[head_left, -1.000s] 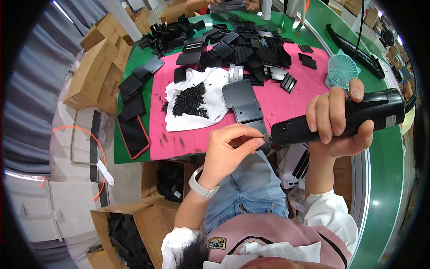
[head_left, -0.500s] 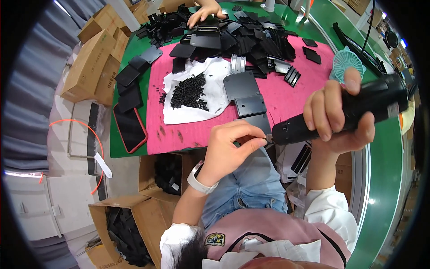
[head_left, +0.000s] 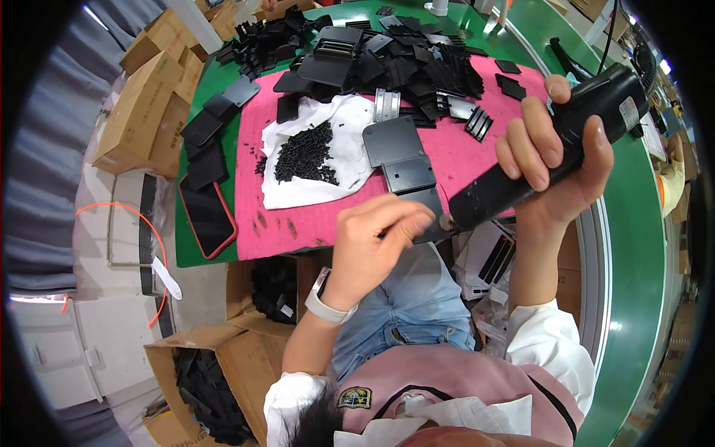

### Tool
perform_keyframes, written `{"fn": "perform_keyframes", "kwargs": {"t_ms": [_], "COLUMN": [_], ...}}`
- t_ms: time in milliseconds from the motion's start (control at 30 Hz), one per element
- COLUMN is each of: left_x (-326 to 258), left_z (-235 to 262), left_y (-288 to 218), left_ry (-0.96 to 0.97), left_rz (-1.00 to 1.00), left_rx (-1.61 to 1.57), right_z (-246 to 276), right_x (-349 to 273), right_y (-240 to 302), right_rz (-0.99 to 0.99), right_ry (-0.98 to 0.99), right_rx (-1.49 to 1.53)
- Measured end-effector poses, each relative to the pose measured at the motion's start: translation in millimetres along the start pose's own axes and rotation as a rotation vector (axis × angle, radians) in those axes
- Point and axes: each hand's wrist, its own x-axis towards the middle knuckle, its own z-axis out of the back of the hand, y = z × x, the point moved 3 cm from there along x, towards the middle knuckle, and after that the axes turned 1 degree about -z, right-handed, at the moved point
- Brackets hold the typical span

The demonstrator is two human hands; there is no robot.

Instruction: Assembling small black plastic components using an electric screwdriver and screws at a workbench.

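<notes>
Right hand [head_left: 555,160] clenched around a black electric screwdriver [head_left: 547,149], fingers wrapped over the barrel, thumb along its upper side. Tool held tilted, thick end up toward the right, nose pointing down-left. Left hand [head_left: 372,238] pinched shut at the fingertips just beside the tool's nose; what it pinches is too small to tell. White-banded watch [head_left: 325,302] on that wrist.

The nose meets the near edge of a dark grey flat plate [head_left: 423,205], last in a row of three like plates running up the pink mat [head_left: 477,160]. The left hand's fingers cover part of that near plate.

Left of the plates: a white cloth [head_left: 346,127] carrying a heap of small black screws [head_left: 305,153], a few strays on the mat around it. Beyond, at the far side of the mat, a large loose pile of black flat parts [head_left: 417,63], some ribbed.

Mat lies on a green table [head_left: 633,223]. A dark phone in a red case [head_left: 207,216] sits on the table's left edge, touching the mat's side. Cardboard boxes [head_left: 145,112] stacked further left; more open boxes of black parts on the floor below the table.
</notes>
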Motion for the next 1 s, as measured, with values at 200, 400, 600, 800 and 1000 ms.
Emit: {"fn": "perform_keyframes", "kwargs": {"t_ms": [200, 400, 600, 800, 1000], "left_x": [10.8, 9.3, 9.1, 8.7, 9.0], "left_z": [11.6, 10.2, 5.6, 6.2, 4.7], "left_y": [8.4, 14.1, 16.0, 18.0, 19.5], "left_ry": [-0.330, -0.304, -0.318, -0.340, -0.335], "left_rz": [-0.144, -0.105, -0.133, -0.062, -0.072], "left_rx": [0.380, 0.484, 0.500, 0.321, 0.308], "right_z": [6.6, 5.7, 1.0, -4.6, 0.9], "right_x": [19.3, 25.4, 29.8, 36.3, 39.2], "right_y": [-1.9, -10.0, -23.2, -36.7, -38.6], "right_rz": [0.116, 0.068, -0.016, -0.069, -0.118], "right_ry": [0.069, 0.010, -0.009, 0.121, 0.148], "right_rx": [-0.493, -0.490, -0.631, -0.640, -0.585]}}
